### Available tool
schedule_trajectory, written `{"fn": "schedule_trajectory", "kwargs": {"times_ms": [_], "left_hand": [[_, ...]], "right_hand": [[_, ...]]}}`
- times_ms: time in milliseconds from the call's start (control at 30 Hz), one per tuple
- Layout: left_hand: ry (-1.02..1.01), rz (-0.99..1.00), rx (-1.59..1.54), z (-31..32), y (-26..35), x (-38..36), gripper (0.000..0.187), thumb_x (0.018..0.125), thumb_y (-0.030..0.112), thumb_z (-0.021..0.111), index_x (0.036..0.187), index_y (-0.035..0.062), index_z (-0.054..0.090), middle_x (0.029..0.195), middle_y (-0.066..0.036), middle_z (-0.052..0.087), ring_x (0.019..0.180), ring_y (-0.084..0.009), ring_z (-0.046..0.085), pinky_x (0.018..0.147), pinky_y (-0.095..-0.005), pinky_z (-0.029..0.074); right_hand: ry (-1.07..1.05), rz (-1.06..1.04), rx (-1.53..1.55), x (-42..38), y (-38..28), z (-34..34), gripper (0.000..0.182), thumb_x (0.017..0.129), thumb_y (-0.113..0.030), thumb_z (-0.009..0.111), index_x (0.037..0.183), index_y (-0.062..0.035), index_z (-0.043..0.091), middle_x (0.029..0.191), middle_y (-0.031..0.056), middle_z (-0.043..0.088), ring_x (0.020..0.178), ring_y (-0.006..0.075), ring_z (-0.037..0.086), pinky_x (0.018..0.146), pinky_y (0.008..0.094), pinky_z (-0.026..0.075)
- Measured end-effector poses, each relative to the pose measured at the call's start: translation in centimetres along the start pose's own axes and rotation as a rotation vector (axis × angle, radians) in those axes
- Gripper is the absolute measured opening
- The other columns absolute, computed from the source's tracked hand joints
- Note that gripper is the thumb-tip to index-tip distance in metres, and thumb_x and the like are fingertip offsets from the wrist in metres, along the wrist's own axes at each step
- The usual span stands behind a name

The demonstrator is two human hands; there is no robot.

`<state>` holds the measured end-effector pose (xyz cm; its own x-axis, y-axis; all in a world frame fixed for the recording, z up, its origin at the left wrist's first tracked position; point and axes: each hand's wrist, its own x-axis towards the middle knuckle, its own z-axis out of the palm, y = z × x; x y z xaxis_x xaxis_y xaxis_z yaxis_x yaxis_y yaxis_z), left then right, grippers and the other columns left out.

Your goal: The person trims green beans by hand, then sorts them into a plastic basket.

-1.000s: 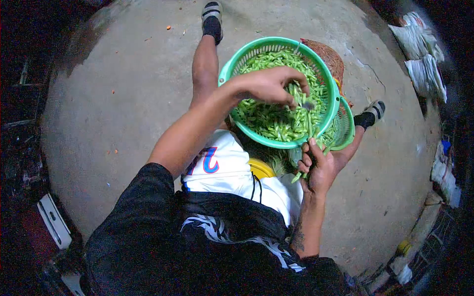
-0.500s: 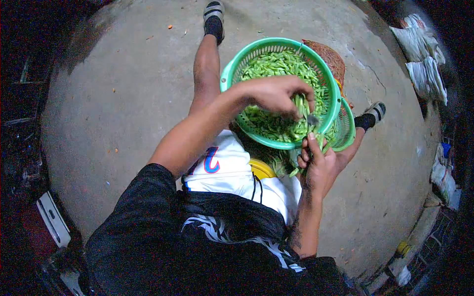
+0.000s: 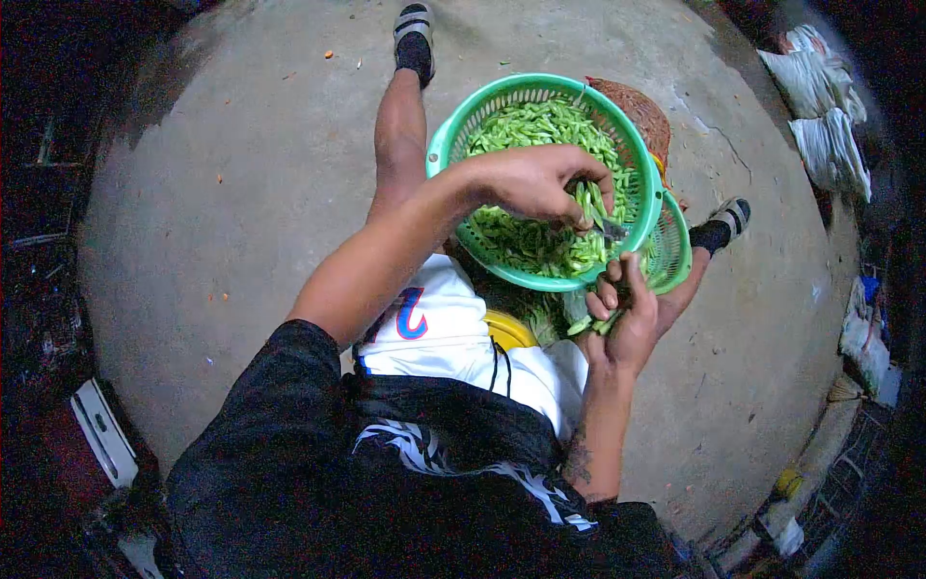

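L hand [image 3: 545, 183]: pinching green pcs [image 3: 590, 201] over basket [image 3: 550, 282]; blade [image 3: 612, 231] by fingertips, can't tell exact grip.
R hand [image 3: 632, 323]: curled round a few stalks [image 3: 584, 326], just outside rim, index finger raised.
Cut greens [image 3: 540, 121]: heaped in basket.
Feel: prob. light, firm, crisp; may snap if bent, slick if wet.
Hold: small bunch, mid-length, fingertips clear of blade.

Grey floor [image 3: 241, 193] (cracked at right), scattered orange scraps [image 3: 328, 54]; reddish mesh sack [image 3: 637, 108]
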<state>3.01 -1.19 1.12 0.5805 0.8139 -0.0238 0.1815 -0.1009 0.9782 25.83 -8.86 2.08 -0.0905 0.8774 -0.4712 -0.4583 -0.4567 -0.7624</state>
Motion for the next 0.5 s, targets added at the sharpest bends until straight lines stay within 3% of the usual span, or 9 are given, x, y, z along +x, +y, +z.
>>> {"fn": "schedule_trajectory", "kwargs": {"times_ms": [33, 133, 500], "left_hand": [[0.000, -0.001, 0.001, -0.10, 0.03, -0.03, 0.038, 0.079, 0.013, 0.078, 0.115, 0.0047, 0.068, 0.099, -0.008, 0.069, 0.098, -0.0172, 0.061, 0.088, -0.0332, 0.048], [-0.017, -0.023, -0.023, -0.07, 0.18, -0.08, 0.037, 0.079, 0.012, 0.077, 0.114, 0.0042, 0.067, 0.100, -0.008, 0.069, 0.098, -0.0166, 0.061, 0.089, -0.0333, 0.048], [0.001, 0.058, 0.115, -0.27, 0.65, -0.12, 0.038, 0.080, 0.015, 0.077, 0.115, 0.0044, 0.067, 0.104, -0.010, 0.069, 0.100, -0.0201, 0.063, 0.090, -0.0355, 0.049]], "right_hand": [[-0.032, 0.053, 0.122, 0.20, -0.11, -0.25, 0.018, 0.103, -0.022, 0.063, 0.106, -0.0053, 0.058, 0.082, 0.0010, 0.055, 0.054, 0.0043, 0.043, 0.042, 0.0191, 0.033], [-0.115, 0.202, 0.114, 0.35, -0.08, -0.52, 0.021, 0.103, -0.025, 0.062, 0.106, -0.0046, 0.058, 0.081, 0.0008, 0.055, 0.054, 0.0032, 0.042, 0.042, 0.0180, 0.033], [-0.171, 0.260, 0.184, 0.40, 0.33, 0.30, 0.018, 0.104, -0.019, 0.060, 0.112, -0.0030, 0.059, 0.083, 0.0004, 0.056, 0.054, 0.0029, 0.041, 0.042, 0.0173, 0.033]]}}
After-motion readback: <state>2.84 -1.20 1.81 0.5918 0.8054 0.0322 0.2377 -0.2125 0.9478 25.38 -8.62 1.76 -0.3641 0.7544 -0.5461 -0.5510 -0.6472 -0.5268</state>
